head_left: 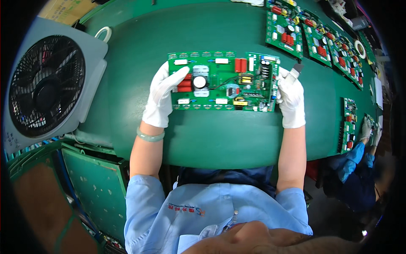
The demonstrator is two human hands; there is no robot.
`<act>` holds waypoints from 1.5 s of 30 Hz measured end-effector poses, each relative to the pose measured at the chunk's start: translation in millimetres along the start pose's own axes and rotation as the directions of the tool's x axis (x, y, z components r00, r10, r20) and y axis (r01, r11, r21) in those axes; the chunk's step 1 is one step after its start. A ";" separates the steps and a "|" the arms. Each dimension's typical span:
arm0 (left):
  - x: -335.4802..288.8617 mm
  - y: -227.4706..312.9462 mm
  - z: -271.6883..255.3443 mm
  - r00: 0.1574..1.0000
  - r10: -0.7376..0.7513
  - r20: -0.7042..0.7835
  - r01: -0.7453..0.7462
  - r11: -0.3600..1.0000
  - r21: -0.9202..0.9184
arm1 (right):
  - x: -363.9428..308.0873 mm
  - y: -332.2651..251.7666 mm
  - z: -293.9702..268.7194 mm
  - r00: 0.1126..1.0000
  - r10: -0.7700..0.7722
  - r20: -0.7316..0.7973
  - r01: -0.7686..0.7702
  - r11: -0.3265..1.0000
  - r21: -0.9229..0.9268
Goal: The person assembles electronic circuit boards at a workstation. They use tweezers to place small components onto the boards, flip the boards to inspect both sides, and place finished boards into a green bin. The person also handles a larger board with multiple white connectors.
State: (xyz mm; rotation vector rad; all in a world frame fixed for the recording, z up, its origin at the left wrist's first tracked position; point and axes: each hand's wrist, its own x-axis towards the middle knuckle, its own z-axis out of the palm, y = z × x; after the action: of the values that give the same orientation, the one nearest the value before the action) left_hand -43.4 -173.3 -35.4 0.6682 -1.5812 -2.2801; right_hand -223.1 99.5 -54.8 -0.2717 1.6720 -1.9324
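Observation:
A green circuit board [211, 101] is held level above the green table, its face with red, white, yellow and black parts turned up. My left hand [160, 95], in a white glove, grips its left edge with the thumb over the top beside red capacitors. The white-gloved right hand [292, 99] is closed at the board's right edge. From that hand sticks up a flat tool [295, 73] with a pale shaft and a dark grey end; its exact kind is unclear. Fingers under the board are hidden.
On the green table [203, 139], several populated circuit boards [284, 34] line the far right. Another board [349, 125] lies at the right edge, near a co-worker's gloved hands [372, 129]. A grey fan [46, 89] stands at left, with a white tape roll [103, 33] behind it.

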 end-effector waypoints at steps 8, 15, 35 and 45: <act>-12.9 6.2 8.6 1.000 0.004 0.009 -0.003 0.992 -0.129 | 0.7 4.4 1.5 0.998 -0.054 0.012 0.054 0.996 -0.070; -10.9 -14.7 -4.3 0.990 0.120 0.072 -0.112 0.988 -0.106 | 6.7 10.0 -5.5 0.998 -0.054 -0.028 0.053 0.998 -0.038; -23.7 -10.4 4.4 0.999 -0.012 0.040 0.020 0.973 -0.231 | 3.5 7.1 1.2 0.992 -0.103 -0.074 0.099 0.993 -0.062; -22.8 -2.2 8.1 0.996 -0.072 -0.061 0.053 0.959 -0.278 | 1.3 13.9 -7.5 0.982 -0.187 0.021 0.185 0.980 0.076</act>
State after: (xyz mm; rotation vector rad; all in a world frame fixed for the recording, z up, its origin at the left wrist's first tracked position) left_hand -28.2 -155.1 -30.4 0.7235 -1.1941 -2.4307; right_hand -223.9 104.2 -70.0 -0.4390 1.6018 -2.1116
